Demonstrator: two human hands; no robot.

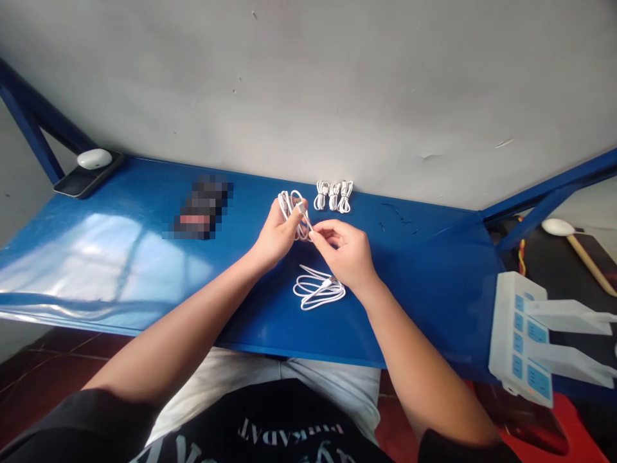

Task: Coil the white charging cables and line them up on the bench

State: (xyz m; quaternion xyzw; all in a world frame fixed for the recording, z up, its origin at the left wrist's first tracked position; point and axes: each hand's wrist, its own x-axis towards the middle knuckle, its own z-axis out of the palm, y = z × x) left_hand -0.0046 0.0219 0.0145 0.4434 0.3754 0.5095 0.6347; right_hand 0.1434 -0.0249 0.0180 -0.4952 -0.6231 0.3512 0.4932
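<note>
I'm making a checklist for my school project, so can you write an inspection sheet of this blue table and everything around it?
Surface: blue table, glossy, light reflected on its left part.
Job's things: white cable coil held above the table; loose cable lying by the right wrist; three tied bundles in a row near the wall.
Clutter: blurred dark item; white oval object on a dark flat device in the far left corner.
Hands: left hand grips the coil; right hand pinches its end.
Cables: all white and thin, looped or tied.
Surroundings: grey wall; white power strip and spoon at right.
</note>
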